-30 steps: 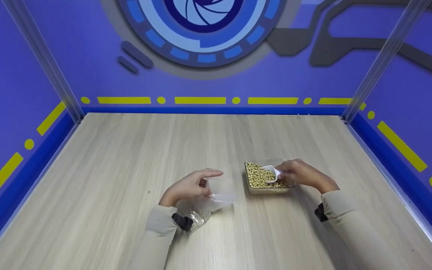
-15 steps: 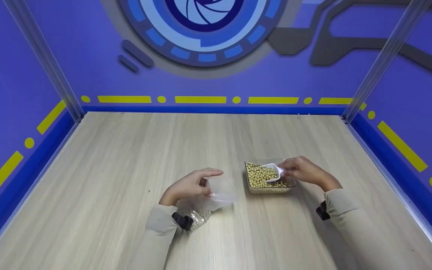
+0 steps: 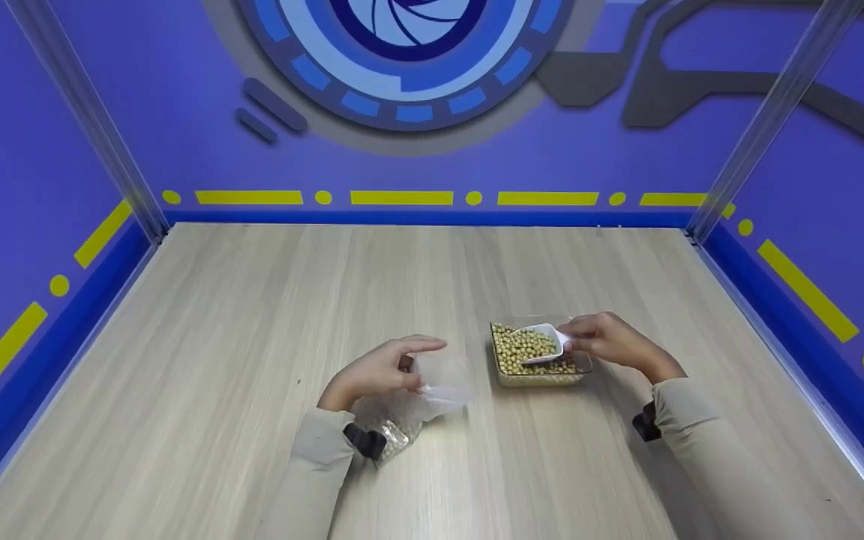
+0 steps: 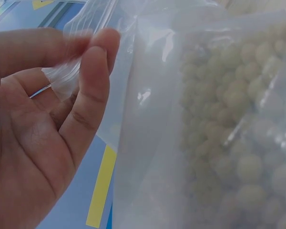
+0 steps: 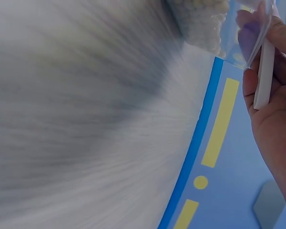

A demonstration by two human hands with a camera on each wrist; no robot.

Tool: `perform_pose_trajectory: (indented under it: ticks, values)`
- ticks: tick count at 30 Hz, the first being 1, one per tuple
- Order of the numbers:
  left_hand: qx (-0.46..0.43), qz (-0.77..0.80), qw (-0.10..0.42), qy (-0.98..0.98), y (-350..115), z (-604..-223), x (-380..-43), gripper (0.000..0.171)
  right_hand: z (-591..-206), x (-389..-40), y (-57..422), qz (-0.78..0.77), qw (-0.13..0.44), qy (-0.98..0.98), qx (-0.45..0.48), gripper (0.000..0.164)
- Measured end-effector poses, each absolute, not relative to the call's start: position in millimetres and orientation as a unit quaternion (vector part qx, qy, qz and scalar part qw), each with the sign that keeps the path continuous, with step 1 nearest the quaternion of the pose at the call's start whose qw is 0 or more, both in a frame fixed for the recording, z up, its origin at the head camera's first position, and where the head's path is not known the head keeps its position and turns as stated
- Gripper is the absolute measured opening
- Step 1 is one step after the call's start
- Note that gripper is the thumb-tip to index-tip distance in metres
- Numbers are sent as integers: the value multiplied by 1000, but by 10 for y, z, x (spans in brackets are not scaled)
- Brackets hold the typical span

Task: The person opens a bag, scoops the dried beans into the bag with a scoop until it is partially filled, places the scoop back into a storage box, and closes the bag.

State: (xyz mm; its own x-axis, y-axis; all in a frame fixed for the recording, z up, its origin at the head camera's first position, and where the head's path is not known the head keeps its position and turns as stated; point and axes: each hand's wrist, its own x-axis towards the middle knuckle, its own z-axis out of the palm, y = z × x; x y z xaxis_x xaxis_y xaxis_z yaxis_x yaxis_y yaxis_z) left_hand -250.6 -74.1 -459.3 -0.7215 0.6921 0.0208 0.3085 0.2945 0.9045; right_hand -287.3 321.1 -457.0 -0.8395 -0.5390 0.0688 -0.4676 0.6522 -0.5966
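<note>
My left hand (image 3: pixel 376 375) pinches the zip edge of a clear plastic zip bag (image 3: pixel 443 386) between thumb and fingers. In the left wrist view, soybeans (image 4: pixel 243 105) show through the bag's wall. The bag lies partly behind the wrist in the head view. To its right stands a clear rectangular container (image 3: pixel 541 381) of pale yellow soybeans (image 3: pixel 514 349). My right hand (image 3: pixel 616 349) grips the handle of a white scoop (image 3: pixel 546 360), whose bowl rests among those beans. The white handle (image 5: pixel 264 78) lies within the curled fingers in the right wrist view.
Both hands work over a light wood-grain table (image 3: pixel 252 300). Blue walls (image 3: pixel 402 169) with yellow markings enclose its back and sides. Clear corner posts (image 3: pixel 91 120) rise at the back. A dark camera (image 3: pixel 366 442) is strapped to the left wrist.
My right hand has shifted slightly to the right with the scoop, which shows more of its bowl above the beans. My left hand and the bag have stayed in place.
</note>
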Motion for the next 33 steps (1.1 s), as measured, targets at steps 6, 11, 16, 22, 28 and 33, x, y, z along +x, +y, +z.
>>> perform_pose_trajectory:
  ticks: [6,11,16,22,28,33]
  values:
    - [319,500,188,783,-743,-4588,-2499,65,-4552,-2881,3217,-318,67,905,-275,28]
    - [318,500,188,783,-743,-4595,-2503,64,-4540,-2876,3225,-319,73,907,-265,32]
    - [319,505,192,779,-744,-4601,-2503,63,-4533,-2857,3234,-326,72,908,-254,34]
    - [317,506,193,778,-745,-4606,-2499,63,-4527,-2860,3247,-340,69,903,-255,31]
    - [318,508,195,776,-747,-4613,-2505,62,-4548,-2876,3260,-349,66,898,-261,29]
    - [319,508,194,776,-746,-4613,-2508,63,-4588,-2887,3277,-356,64,896,-256,29]
